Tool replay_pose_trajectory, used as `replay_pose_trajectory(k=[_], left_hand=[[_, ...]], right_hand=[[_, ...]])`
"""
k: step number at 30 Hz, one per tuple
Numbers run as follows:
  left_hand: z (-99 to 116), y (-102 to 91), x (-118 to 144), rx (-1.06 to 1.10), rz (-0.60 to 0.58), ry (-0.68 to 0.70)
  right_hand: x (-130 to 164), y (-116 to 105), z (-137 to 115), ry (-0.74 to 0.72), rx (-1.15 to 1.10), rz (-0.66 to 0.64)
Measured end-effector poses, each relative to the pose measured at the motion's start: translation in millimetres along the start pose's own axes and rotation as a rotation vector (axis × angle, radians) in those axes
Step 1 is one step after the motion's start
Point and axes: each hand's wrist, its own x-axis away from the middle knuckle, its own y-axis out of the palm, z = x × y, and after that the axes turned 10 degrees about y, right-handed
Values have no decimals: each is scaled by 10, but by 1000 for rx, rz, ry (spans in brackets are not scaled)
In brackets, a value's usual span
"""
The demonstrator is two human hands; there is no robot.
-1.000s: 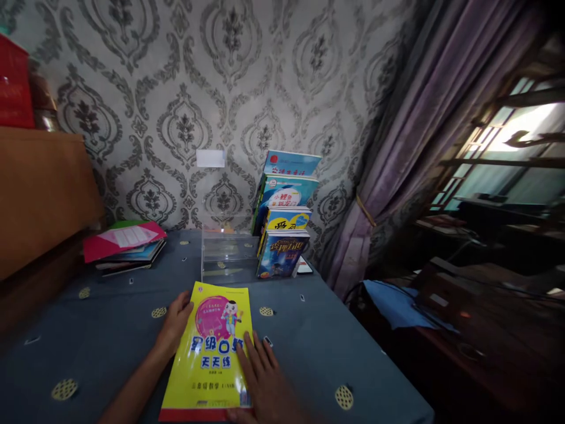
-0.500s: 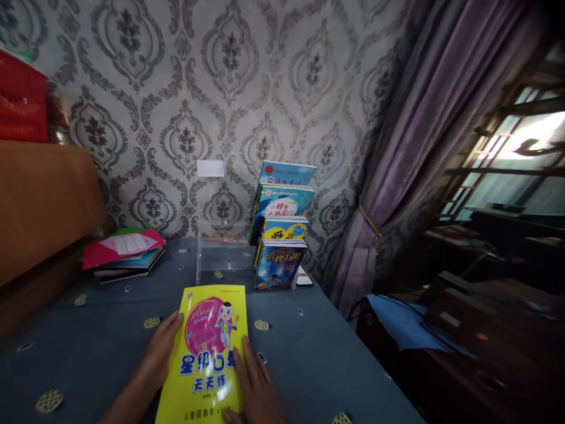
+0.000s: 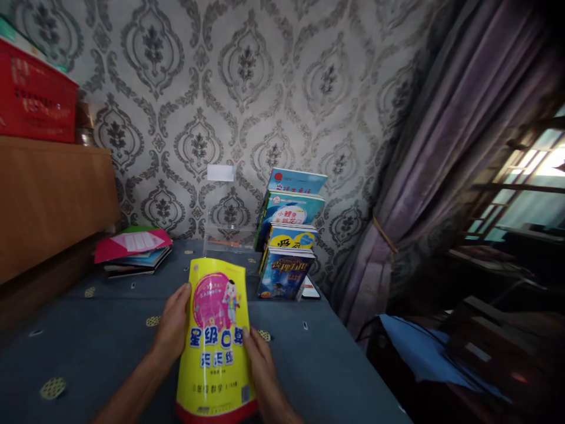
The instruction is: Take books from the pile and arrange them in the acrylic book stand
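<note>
A yellow workbook (image 3: 216, 353) with a pink circle and a cartoon child on its cover is held up in front of me, its cover bowed. My left hand (image 3: 174, 321) grips its left edge, with the fingers hidden behind it. At the right edge, my right hand (image 3: 262, 362) grips it lower down, its fingers also partly behind the cover. Beyond the workbook stands a clear acrylic rack (image 3: 229, 232) with a white label (image 3: 220, 172). Several books (image 3: 286, 274) stand in tiers on the rack's right side.
Folders and booklets (image 3: 136, 250) lie stacked at the table's back left, beside a wooden cabinet (image 3: 57, 206) bearing a red basket (image 3: 39, 94). A phone (image 3: 310, 288) lies behind the books. Right of the blue-grey tablecloth (image 3: 326, 365) hang purple curtains (image 3: 397, 194).
The workbook has risen and tilted up, showing its red bottom edge. My right hand has moved from lying on the cover to gripping its right edge. The view has shifted slightly left.
</note>
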Motion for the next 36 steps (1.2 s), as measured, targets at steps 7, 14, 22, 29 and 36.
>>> replay_pose_trajectory(k=[7,14,22,29,36], left_hand=[[174,30,-97,-130,-75,321],[101,-271,-100,-318,-193,334],[217,-661,12,-417,-375,263],[413,-711,99,-533,-444,260],[546,-537,74,-655,-564,379]], right_hand=[[-1,300,-669,-339,-23,-227],[-83,79,-511,-503,207,-164],[-64,-118,-467,-479,475,-136],[15,-172,-745,-546,679,-133],[34,-114,-1065,-518,615,-281]])
